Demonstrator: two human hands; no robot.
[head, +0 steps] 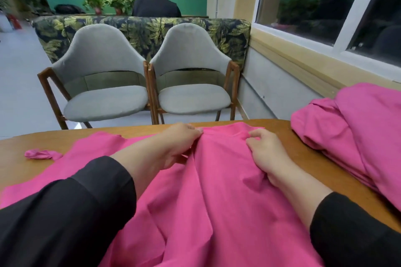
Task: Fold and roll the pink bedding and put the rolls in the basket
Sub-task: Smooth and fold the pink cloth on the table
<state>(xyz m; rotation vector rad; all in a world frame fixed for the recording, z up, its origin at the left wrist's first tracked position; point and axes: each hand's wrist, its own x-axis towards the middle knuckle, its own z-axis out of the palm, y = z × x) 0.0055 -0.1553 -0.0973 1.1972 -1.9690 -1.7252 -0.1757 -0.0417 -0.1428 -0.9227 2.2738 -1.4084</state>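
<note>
Hands gathering far edge of pink sheet [195, 191] on tabletop [303, 158].
Left hand [173, 145] and right hand [267, 154] apart, each pinching cloth near far edge; second pink heap [358, 136] at right, small pink roll [41, 154] at left. Best practice: draw edge taut, align corners, smooth creases before rolling. Basket not in view. No legible writing or labels.
</note>
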